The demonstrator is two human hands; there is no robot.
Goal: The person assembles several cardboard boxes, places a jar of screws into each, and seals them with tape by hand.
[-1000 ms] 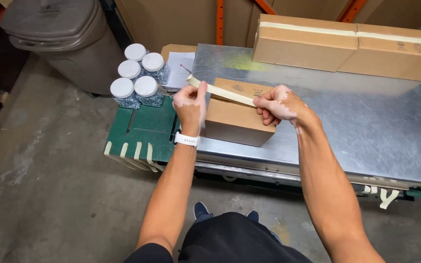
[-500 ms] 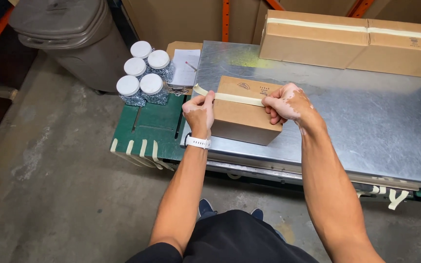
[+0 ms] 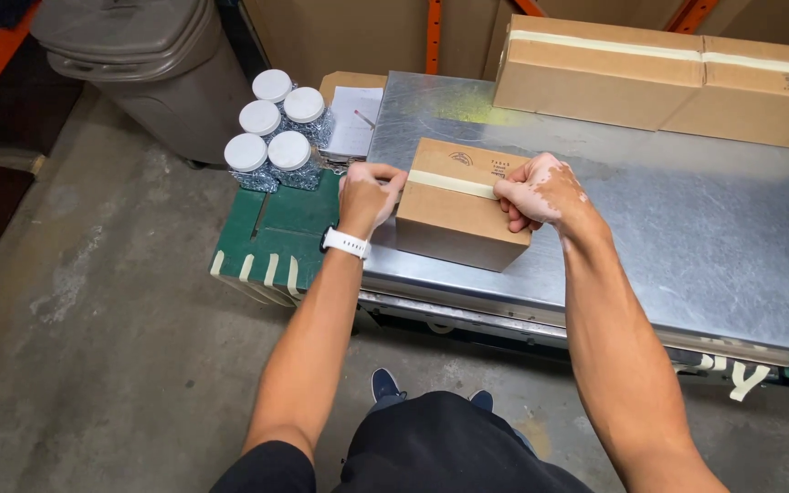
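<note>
While a strip of tape (image 3: 454, 183) lies across its top, the small cardboard box (image 3: 460, 208) on the metal counter (image 3: 687, 228) is pressed at both ends: left hand (image 3: 369, 194) fingers curled on one end, right hand (image 3: 533, 192) fingers bent on the other.

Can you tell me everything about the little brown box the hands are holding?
The box is small, brown cardboard, shut, with a pale tape strip across its top. Small dark marks are printed on the lid. It sits flat near the front left corner of the metal table. The left hand presses its left end; the right hand presses the tape at its right edge.
</note>
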